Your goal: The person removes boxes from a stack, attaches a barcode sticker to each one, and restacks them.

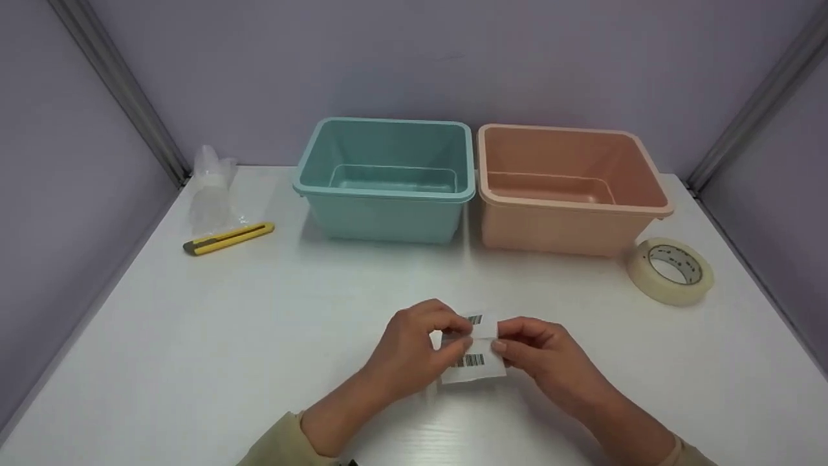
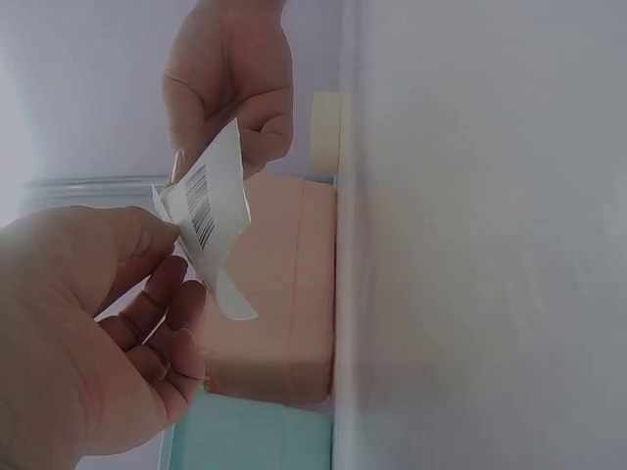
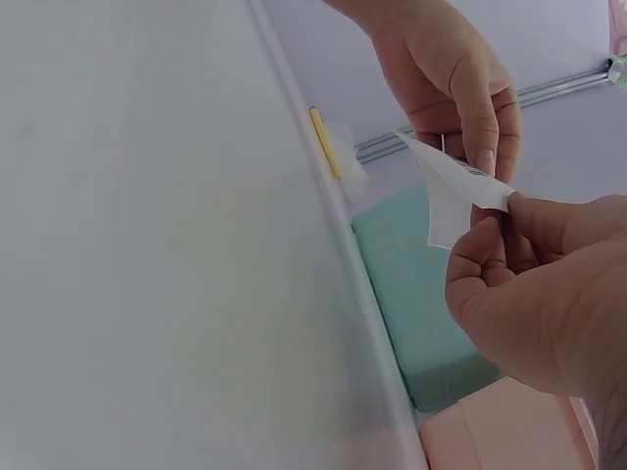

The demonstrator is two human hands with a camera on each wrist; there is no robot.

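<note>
White table (image 1: 194, 362); on it a teal bin (image 1: 387, 181), pink bin (image 1: 569, 191), tape roll (image 1: 671, 270), yellow cutter (image 1: 228, 238), clear bags (image 1: 212, 191).

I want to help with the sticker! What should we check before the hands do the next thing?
1. Both hands hold the label: ok. Left hand and right hand each pinch an edge.
2. Label is off the table: ok, lifted in the wrist views.
3. Barcodes not torn: cannot tell, fingers cover part.
4. Label is flat: not ok, it curls and bends.
5. Green bin and pink bin are open and upright: ok.
6. Tape and knife lie away from the hands: ok.
</note>
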